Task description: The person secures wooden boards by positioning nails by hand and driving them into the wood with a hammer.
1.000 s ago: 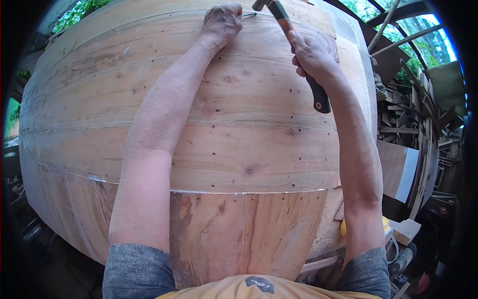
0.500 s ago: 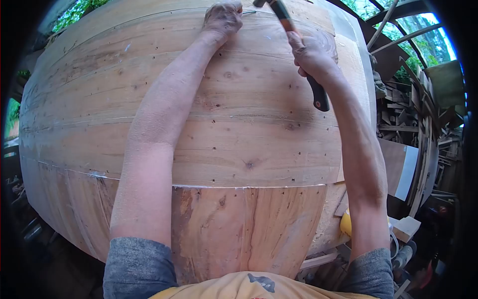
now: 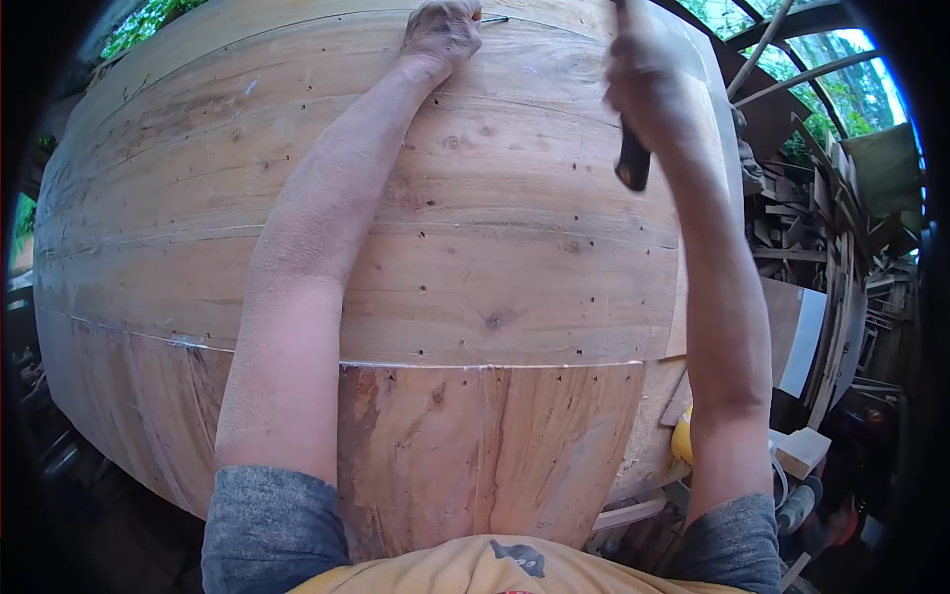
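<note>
My left hand (image 3: 442, 35) is closed in a fist near the far edge of the planked wooden surface (image 3: 495, 267). From its fingers a thin dark metal rod (image 3: 495, 19), like a nail or punch, sticks out to the right; its exact kind is too small to tell. Blurred by motion, my right hand (image 3: 645, 84) grips a hammer by its dark handle (image 3: 633, 163). The hammer's head is out of view above. Right of my left hand, the hammer is raised and apart from the rod.
Small dark holes or nail heads dot the boards. Stacked scrap wood (image 3: 792, 208) lies on the right, beyond a leaning panel (image 3: 797, 337). A yellow object (image 3: 682, 436) and a wood block (image 3: 803, 451) sit by my right elbow.
My right hand has swung the hammer up and to the right, taking its head out of view. My left hand stays in nearly the same place with the rod.
</note>
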Motion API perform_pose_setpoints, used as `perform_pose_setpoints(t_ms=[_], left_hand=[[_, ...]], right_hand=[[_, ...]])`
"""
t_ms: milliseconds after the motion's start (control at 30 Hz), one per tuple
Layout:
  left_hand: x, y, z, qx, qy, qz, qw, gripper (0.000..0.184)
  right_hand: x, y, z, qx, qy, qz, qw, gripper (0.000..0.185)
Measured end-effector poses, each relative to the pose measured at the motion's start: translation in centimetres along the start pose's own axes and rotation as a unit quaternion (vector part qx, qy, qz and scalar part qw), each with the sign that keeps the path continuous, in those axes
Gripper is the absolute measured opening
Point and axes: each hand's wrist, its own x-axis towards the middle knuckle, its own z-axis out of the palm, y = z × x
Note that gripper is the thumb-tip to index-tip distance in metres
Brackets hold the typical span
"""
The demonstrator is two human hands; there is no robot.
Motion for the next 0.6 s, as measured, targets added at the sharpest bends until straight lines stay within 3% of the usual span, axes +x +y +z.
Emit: perform_pose_setpoints(t_ms=[33,67,133,200,267,333,433,500,533,600], left_hand=[[0.2,0.1,-0.3,0.007,-0.005,0.002,1.0,0.04],[0.7,-0.2,-0.4,0.011,0.001,0.016,1.0,0.039],[0.4,-0.7,0.1,0.015,0.017,0.028,0.999,0.037],[0.3,-0.6,0.2,-0.012,0.004,0.023,1.0,0.036],[0.0,-0.7,0.2,-0.002,0.033,0.052,0.998,0.037],[0.1,-1.2,0.8,-0.015,0.035,0.059,0.998,0.037],[0.0,-1.5,1.0,-0.058,0.027,0.05,0.997,0.034],[0.1,-1.6,0.8,-0.04,0.006,0.049,0.998,0.032],[0.2,-1.9,1.0,-0.005,-0.012,0.056,0.998,0.031],[0.6,-1.9,1.2,0.032,-0.02,0.058,0.998,0.028]], right_hand=[[-0.9,1.1,1.8,-0.036,-0.095,0.104,0.989,0.044],[-1.2,2.0,2.1,0.007,-0.112,0.13,0.985,0.046],[-1.0,0.8,0.3,0.087,-0.025,0.118,0.989,0.05],[-1.9,-2.0,-2.4,0.141,-0.01,0.016,0.99,0.049],[-0.5,-4.1,-4.9,0.18,0.065,0.022,0.981,0.047],[-1.3,-8.5,-6.1,0.24,0.158,-0.083,0.954,0.048],[0.1,-6.7,-6.5,0.24,0.161,-0.15,0.946,0.045],[3.3,1.6,-3.1,0.113,0.121,-0.1,0.981,0.036],[-2.1,-4.2,-1.3,0.011,0.045,0.022,0.999,0.034],[-0.7,-0.5,1.0,-0.085,-0.109,0.135,0.981,0.064]])
